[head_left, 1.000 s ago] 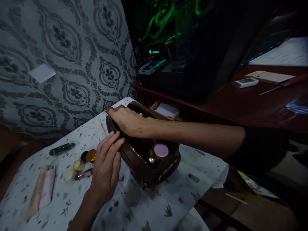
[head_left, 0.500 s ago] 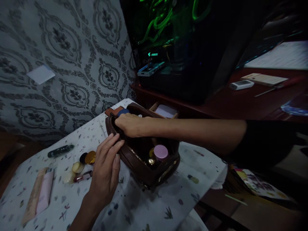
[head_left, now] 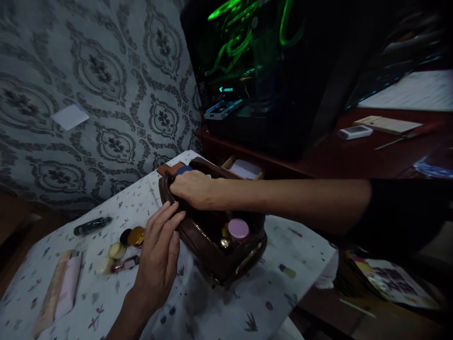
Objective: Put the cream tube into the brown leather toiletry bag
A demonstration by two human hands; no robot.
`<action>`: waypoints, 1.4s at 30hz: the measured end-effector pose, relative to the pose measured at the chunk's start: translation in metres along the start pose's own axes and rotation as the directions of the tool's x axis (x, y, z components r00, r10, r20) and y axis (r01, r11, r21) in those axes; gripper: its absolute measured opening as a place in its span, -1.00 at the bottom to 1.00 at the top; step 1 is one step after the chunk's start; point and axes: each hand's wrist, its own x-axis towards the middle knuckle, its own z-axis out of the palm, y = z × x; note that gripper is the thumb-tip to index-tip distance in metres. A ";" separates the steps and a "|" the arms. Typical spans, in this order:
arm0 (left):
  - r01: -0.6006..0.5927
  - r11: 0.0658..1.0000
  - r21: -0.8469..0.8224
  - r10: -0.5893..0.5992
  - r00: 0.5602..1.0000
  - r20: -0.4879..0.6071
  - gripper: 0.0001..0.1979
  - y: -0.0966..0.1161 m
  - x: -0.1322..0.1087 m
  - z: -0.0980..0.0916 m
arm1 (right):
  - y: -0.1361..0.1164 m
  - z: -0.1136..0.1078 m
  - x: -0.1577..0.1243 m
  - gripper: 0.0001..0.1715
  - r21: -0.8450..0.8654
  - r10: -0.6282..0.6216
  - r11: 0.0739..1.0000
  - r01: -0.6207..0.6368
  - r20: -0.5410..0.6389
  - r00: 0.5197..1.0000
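Note:
A dark brown zippered bag (head_left: 208, 252) sits unzipped on the cloth-covered table. My right hand (head_left: 193, 189) reaches into its far left end, and its fingers are hidden inside. My left hand (head_left: 160, 250) rests against the near left rim, fingers stretched out with the tips on the edge. Inside the bag show a pink round lid (head_left: 238, 229), a shiny gold cap (head_left: 224, 243) and something blue (head_left: 183, 169) by my right hand. Left of my left hand lie an amber round jar (head_left: 136, 235), a pale yellow round item (head_left: 117, 250) and a small reddish tube (head_left: 125, 264).
A dark green bottle (head_left: 92, 226) and two tubes, one beige (head_left: 53, 293) and one pale pink (head_left: 69, 283), lie on the white patterned tablecloth (head_left: 116, 307). Behind the bag stands a dark computer case (head_left: 269, 127) on a red-brown desk (head_left: 318, 163). A small open drawer (head_left: 244, 168) is near the bag.
The whole view has shifted slightly, so everything appears a little lower and further right. Both hands keep nearly the same places on and in the bag.

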 end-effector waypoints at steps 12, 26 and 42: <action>0.026 1.000 -0.014 -0.026 1.000 -0.001 -0.62 0.000 -0.002 -0.001 | 0.027 -0.037 0.001 -0.41 0.084 -0.018 0.996 0.005 0.152 0.988; 0.012 1.000 -0.012 -0.012 1.000 0.001 -0.64 0.000 -0.002 0.001 | 0.019 -0.017 0.013 -0.62 0.097 -0.063 0.994 0.047 0.172 0.983; -0.039 0.999 0.025 0.038 0.998 0.052 -0.62 0.000 0.004 -0.008 | 0.020 -0.007 0.013 -0.63 0.137 -0.112 0.985 0.101 0.077 0.991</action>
